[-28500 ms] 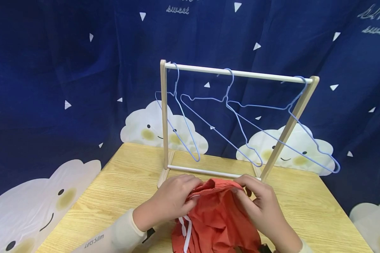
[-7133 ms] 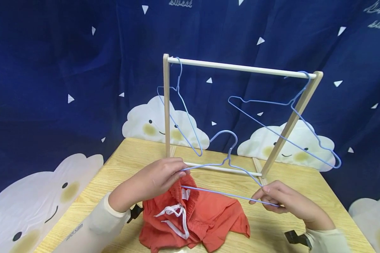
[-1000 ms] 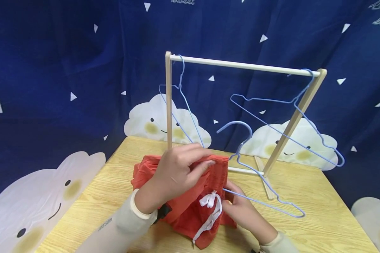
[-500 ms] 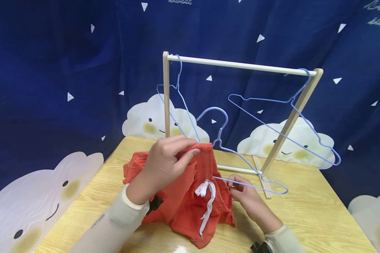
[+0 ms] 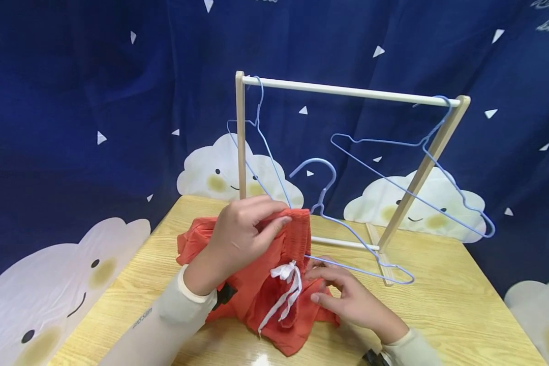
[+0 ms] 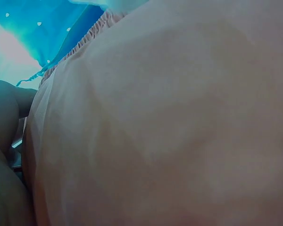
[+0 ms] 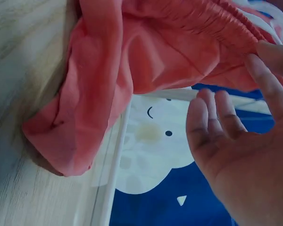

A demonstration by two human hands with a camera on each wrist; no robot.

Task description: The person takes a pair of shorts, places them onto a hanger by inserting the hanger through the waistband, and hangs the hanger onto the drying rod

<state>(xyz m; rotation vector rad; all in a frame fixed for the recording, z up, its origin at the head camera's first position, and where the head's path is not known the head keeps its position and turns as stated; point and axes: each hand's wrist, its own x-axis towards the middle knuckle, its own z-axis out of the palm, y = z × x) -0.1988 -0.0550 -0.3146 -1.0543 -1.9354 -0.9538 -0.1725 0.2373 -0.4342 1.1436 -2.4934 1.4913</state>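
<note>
Red cloth shorts (image 5: 256, 284) with a ruffled waistband and white drawstring (image 5: 283, 300) are held up over the table. My left hand (image 5: 240, 236) pinches the top of the waistband between thumb and fingers. A blue wire hanger (image 5: 347, 231) has its left part inside the waistband, while its hook and right end stick out. My right hand (image 5: 347, 295) is at the waistband's right side, thumb and fingers parted; in the right wrist view, thumb and index finger of the hand (image 7: 250, 141) touch the waistband edge (image 7: 240, 28). Cloth (image 6: 155, 122) fills most of the left wrist view.
Behind the shorts stands a rack with a white top rail (image 5: 347, 91) and wooden posts. One blue hanger (image 5: 267, 145) hangs at its left end, another (image 5: 379, 142) at its right. The wooden table (image 5: 453, 305) extends around; a dark blue curtain (image 5: 96, 66) hangs behind.
Over the last second the shorts and hanger have shifted left with my left hand. My right hand has come off the hanger's lower bar side and moved to the front of the waistband; the drawstring has swung left.
</note>
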